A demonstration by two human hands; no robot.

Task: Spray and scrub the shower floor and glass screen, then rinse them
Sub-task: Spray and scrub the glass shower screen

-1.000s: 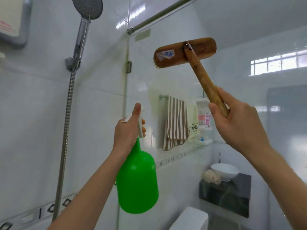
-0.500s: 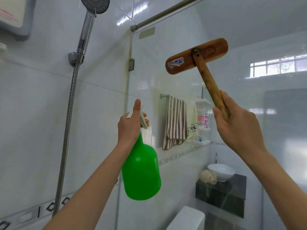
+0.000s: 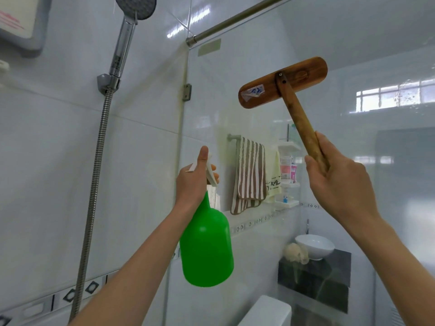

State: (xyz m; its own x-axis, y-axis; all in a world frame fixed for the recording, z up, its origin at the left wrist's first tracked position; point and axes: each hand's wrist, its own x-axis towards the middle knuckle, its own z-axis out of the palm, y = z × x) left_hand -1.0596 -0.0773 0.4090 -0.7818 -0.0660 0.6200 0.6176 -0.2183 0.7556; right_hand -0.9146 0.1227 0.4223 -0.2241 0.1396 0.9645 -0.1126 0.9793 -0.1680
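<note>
- While both my arms are reaching up, my left hand (image 3: 193, 182) is gripping the neck of the green bottle (image 3: 207, 245), with my thumb lying along its white sprayer and my fingers curling round the trigger.
- My right hand (image 3: 339, 182) is closing round the wooden handle of the brush (image 3: 299, 76), which is tilting up and to the left.
- Its head is facing the glass (image 3: 235, 109) high up; whether the bristles are touching it I cannot tell.
- On the tiled wall to the left, the shower head (image 3: 135, 7) is sitting in its holder, with the hose (image 3: 94, 172) hanging down.
- Through the glass, a striped towel (image 3: 249, 175) is hanging on a rail, and a white basin (image 3: 315, 245) is showing lower right.
</note>
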